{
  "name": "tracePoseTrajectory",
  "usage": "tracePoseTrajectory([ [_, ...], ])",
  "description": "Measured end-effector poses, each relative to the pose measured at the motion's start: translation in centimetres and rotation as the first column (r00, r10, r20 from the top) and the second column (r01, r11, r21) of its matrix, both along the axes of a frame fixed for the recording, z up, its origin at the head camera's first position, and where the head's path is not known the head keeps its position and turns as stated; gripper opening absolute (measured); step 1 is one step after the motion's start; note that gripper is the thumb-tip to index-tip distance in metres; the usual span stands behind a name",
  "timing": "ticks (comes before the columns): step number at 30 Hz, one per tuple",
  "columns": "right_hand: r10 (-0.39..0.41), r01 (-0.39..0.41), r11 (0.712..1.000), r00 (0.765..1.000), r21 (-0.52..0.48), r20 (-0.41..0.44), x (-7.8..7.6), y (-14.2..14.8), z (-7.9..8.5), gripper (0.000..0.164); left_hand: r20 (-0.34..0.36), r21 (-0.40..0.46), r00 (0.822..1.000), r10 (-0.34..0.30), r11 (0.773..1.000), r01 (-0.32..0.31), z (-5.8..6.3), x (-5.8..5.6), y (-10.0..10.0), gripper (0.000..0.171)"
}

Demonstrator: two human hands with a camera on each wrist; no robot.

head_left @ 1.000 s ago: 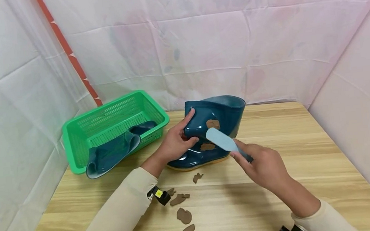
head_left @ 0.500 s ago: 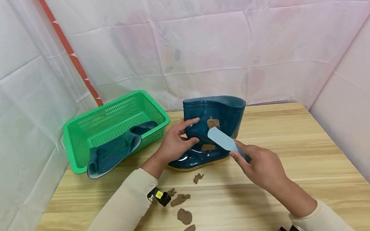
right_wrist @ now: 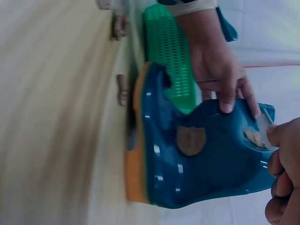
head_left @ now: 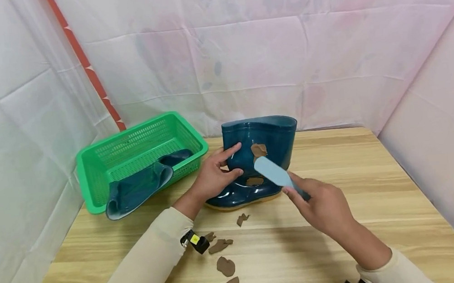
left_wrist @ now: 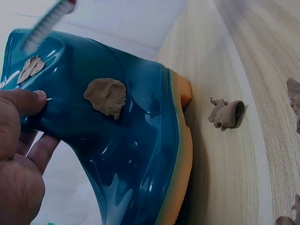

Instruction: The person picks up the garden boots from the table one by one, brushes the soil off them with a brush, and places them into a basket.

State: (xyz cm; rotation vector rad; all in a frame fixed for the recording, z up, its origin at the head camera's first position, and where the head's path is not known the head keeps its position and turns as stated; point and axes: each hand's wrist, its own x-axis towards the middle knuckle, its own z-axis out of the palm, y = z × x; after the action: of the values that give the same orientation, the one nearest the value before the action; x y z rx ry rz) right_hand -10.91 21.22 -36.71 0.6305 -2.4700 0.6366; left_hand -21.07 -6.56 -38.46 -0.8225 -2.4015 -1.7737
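Note:
A dark teal rubber boot (head_left: pixel 280 138) stands on its orange-yellow sole in the middle of the table. Two brown, clay-like patches cling to its side: an upper patch (head_left: pixel 258 150) on the shaft and a lower patch (left_wrist: pixel 107 96) near the ankle. My left hand (head_left: pixel 212 175) grips the shaft from the left, thumb on the near side, some fingers hidden behind. My right hand (head_left: pixel 324 202) holds a light-blue brush (head_left: pixel 272 171) by its handle; its head lies against the upper patch's lower edge. Pale bristles show, blurred, in the left wrist view.
Left of the boot, a green basket (head_left: pixel 140 130) holds another teal boot (head_left: pixel 138 186), partly over its rim. Several brown clay-like scraps (head_left: pixel 226 266) lie on the wooden table (head_left: pixel 357 170) in front. White fabric walls (head_left: pixel 243 58) stand behind and at both sides.
The boot's shaft has shifted slightly left. The left index finger has slid lower on the shaft. The upper patch now looks creased and extends down to the brush.

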Motion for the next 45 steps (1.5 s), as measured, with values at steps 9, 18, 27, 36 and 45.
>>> tracePoseTrajectory([
  [9, -0.072, 0.066, 0.997, 0.988, 0.05, 0.134, -0.1, -0.4, -0.6, 0.044, -0.01, -0.003, 1.0, -0.006, 1.0, 0.006, -0.3, 0.2, 0.1, 0.066],
  [18, -0.037, 0.03, 0.998, 0.991, 0.057, 0.131, 0.6, 0.0, -1.2, 0.043, -0.036, -0.018, 0.999, -0.01, 1.0, 0.009, 0.0, 0.3, 0.0, 0.067],
  [27, -0.055, 0.053, 0.997, 0.998, 0.063, 0.033, -0.3, -0.8, 0.6, 0.047, -0.016, -0.043, 1.0, -0.024, 0.999, 0.023, 0.2, 0.6, -0.2, 0.068],
  [36, -0.062, 0.048, 0.995, 0.985, 0.086, 0.158, 0.6, -0.3, -1.2, 0.042, -0.027, -0.043, 0.998, -0.049, 0.998, 0.048, 0.0, 0.6, -0.2, 0.066],
  [45, -0.003, 0.004, 1.0, 0.998, 0.019, -0.061, -0.3, -0.7, 0.2, 0.05, -0.078, -0.075, 0.995, -0.056, 0.996, 0.05, 0.2, 0.5, -0.6, 0.063],
])
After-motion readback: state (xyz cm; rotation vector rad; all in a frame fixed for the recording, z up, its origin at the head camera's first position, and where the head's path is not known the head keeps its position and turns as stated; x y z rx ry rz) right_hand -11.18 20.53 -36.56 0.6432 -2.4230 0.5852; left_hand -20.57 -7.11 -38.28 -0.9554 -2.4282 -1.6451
